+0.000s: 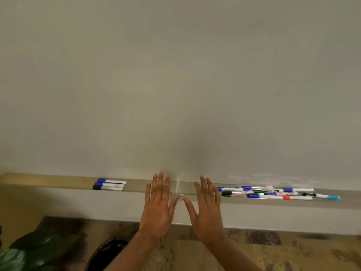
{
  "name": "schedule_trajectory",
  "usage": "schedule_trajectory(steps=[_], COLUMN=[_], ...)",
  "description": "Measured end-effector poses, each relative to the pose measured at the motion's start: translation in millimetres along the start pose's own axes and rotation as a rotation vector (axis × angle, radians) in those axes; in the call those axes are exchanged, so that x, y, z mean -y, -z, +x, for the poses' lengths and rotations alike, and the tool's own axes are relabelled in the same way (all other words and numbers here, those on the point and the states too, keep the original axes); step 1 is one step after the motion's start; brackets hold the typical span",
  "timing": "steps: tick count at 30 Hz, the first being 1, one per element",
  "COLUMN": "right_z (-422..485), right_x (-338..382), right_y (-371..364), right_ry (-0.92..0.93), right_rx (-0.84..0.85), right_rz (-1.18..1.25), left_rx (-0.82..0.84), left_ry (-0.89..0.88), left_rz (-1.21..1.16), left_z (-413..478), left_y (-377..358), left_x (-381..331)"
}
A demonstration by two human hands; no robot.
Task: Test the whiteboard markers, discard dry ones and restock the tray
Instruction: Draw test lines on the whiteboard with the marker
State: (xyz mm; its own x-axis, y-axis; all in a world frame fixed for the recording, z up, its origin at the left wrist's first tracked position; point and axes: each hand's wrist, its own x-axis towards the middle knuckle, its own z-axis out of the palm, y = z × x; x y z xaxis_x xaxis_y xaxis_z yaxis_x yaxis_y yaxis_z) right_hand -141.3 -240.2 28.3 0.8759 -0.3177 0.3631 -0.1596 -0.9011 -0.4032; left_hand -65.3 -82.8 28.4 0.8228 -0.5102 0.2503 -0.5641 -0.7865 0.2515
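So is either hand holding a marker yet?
No, both empty. The left hand and right hand are spread open, fingers straight; the markers lie in the tray to either side.

The whiteboard [175, 75] is seen as smooth and faintly glossy. The tray [181, 187] is finished in brushed metal, and a bright streak is reflected on it. The markers [273, 193] are made of smooth, shiny plastic. The ledge [97, 204] below is coated matt grey. The floor [273, 251] is mottled brown. The bin [105, 253] is lined with glossy black plastic, and the leaves [29, 249] are shiny.
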Motion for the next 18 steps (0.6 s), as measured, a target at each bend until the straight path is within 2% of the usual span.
schedule_trajectory(steps=[5,11,18], right_z=[-4,-7,-7], right_x=[-41,-88,-125], right_y=[22,38,36], right_ry=[-0.080,-0.200,-0.230], right_rx=[-0.024,0.001,0.034], right_rz=[-0.039,-0.070,-0.126], left_rx=[0.032,0.086,0.097], left_ry=[-0.093,-0.112,-0.120], left_rz=[-0.009,-0.012,-0.033], left_z=[16,31,44], left_y=[-14,-39,-58], left_x=[-39,-71,-93])
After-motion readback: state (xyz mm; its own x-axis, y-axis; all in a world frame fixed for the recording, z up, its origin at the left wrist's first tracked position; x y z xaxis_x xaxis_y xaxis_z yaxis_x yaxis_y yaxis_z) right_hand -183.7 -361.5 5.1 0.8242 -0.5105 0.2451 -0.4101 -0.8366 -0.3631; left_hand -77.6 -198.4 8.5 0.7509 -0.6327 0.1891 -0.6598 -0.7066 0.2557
